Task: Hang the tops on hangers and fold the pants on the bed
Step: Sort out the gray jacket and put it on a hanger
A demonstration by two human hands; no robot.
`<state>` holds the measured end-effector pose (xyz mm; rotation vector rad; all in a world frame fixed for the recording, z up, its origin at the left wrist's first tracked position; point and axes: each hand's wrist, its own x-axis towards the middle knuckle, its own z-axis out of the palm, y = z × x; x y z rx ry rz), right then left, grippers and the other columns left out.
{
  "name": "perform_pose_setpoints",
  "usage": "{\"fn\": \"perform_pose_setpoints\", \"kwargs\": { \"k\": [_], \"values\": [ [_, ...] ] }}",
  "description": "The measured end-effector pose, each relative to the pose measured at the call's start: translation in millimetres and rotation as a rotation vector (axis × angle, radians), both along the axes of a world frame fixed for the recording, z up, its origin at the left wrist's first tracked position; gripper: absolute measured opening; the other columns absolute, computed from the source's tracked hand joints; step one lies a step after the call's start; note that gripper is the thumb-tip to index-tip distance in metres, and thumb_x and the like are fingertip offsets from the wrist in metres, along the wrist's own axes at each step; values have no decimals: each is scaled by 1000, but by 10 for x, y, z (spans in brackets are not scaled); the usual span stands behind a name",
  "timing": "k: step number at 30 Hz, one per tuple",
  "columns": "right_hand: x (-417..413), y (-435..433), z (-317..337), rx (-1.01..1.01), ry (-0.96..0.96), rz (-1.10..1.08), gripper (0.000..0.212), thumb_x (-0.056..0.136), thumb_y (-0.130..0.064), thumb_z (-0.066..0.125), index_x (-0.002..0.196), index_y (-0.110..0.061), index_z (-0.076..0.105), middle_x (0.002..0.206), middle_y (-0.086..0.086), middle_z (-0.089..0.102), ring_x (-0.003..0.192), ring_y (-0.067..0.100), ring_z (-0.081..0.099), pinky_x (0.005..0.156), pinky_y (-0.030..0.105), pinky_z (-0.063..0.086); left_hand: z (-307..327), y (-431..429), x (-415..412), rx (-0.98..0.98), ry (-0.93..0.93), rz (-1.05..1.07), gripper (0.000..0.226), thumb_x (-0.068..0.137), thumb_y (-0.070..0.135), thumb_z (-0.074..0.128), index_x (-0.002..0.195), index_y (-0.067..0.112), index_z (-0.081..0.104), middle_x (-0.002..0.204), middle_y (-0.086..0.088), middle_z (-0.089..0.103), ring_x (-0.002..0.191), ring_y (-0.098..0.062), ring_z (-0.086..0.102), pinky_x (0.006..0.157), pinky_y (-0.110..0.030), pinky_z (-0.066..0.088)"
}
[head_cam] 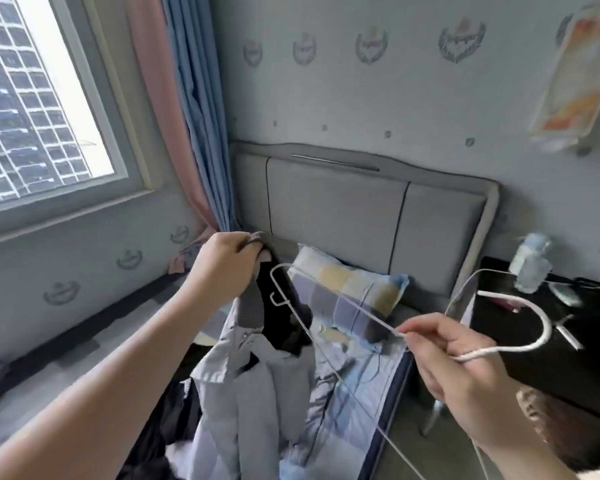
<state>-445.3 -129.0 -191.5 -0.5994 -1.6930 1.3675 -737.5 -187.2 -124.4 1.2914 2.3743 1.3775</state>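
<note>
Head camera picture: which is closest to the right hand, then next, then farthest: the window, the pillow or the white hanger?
1. White hanger: held in the right hand itself.
2. Pillow: up and to the left of the hand.
3. Window: far left, across the room.

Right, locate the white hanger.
Head view, right of centre: white hanger pinched in the right hand over the bed, far end at the grey jacket's collar.
</note>
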Motion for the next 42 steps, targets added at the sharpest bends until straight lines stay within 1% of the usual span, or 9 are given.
{"fn": "perform_pose_setpoints", "kwargs": {
  "k": [5,10,13,18,23,30,33,37,42],
  "values": [
    [-230,-198,-468,-137,-163,-14,16,95,-4,60,85,-8,72,48,-5,38,44,12,27,42,17,22,-589,-234,-1,-165,-18,-123,34,97,20,55,64,16,61,56,8,56,57,-13,49,52,-22,38],
    [-288,-286,-652,158,-326,-55,12,94,-11,64,86,-17,71,57,9,56,50,26,44,49,35,33,-893,-342,131,-225,-30,-195,29,96,6,54,77,20,70,64,12,64,62,-4,57,52,-10,39],
    [-351,-311,-799,280,-356,-67,11,96,-18,64,86,-16,69,58,0,53,50,11,43,51,19,32,-895,-352,277,-200,-96,-274,39,94,-1,49,89,28,75,70,4,71,61,-9,62,55,-22,47],
    [-626,-76,-1084,37,-645,6,26,98,-21,60,73,-13,62,56,-9,51,53,7,44,57,27,34,-792,-346,531,-215,-124,-441,37,93,-1,51,96,24,77,78,7,74,64,-1,62,53,-13,43],
    [-631,-257,-1023,-44,-344,-35,26,96,-22,62,73,-10,65,61,9,58,56,25,46,54,36,34,-926,-271,562,-327,-75,-430,34,95,4,53,94,27,77,79,8,73,67,-6,63,56,-20,47],
    [-841,-343,-1180,-189,-224,-34,28,93,-19,55,66,-18,59,53,-10,44,52,11,38,51,26,30,-1093,-373,627,-363,-107,-522,30,93,5,56,95,25,77,72,3,72,66,-18,65,67,-37,54],
    [-804,-353,-1159,-245,-156,43,29,93,-21,53,64,-23,59,51,-11,41,48,9,33,48,21,25,-1092,-457,571,-361,-82,-644,22,96,20,61,109,28,76,87,14,70,81,-4,63,71,-17,48],
    [-736,-286,-1078,-197,-152,96,33,93,-18,51,61,-16,54,49,-9,38,47,5,32,49,16,25,-1211,-492,297,-301,503,-568,38,91,60,47,109,39,73,108,16,57,107,-13,46,90,-34,37],
    [-664,-136,-992,-86,-210,109,31,93,-14,54,70,6,61,46,-11,41,44,3,32,49,13,27,-1268,-432,18,-378,517,-695,47,98,59,33,99,33,72,91,17,67,82,-9,63,66,-35,55]
  ]
}}
